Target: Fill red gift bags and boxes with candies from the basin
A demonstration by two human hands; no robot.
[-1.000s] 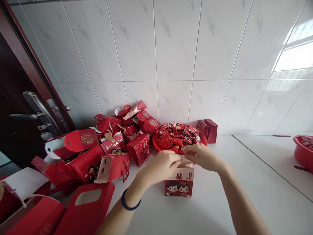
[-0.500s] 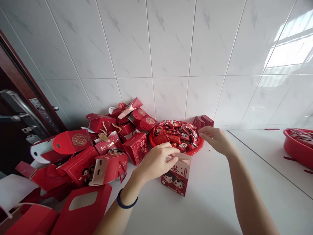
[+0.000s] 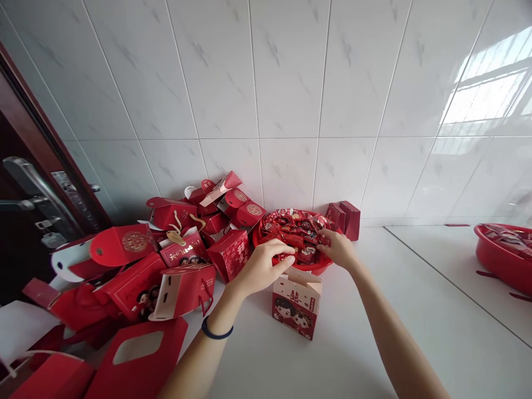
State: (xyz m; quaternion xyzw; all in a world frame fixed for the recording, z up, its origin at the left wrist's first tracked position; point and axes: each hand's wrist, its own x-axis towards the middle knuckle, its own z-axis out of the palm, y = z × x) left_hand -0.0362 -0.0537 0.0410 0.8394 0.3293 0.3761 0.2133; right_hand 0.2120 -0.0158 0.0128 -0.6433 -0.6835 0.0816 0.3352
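Note:
A small red and white gift box with a cartoon couple printed on it stands open on the white floor in front of me. Behind it sits a red basin heaped with red wrapped candies. My left hand reaches over the box to the basin's near rim, fingers curled on a candy. My right hand rests in the candies at the basin's right side, fingers closed among them. What it grips is hidden.
A pile of red gift boxes fills the left, against the tiled wall. Two small red boxes stand right of the basin. A dark door is at far left. A second red basin sits at far right.
Both hands left the top of the cartoon box and moved forward into the candy basin. The box now stands free with its flaps open.

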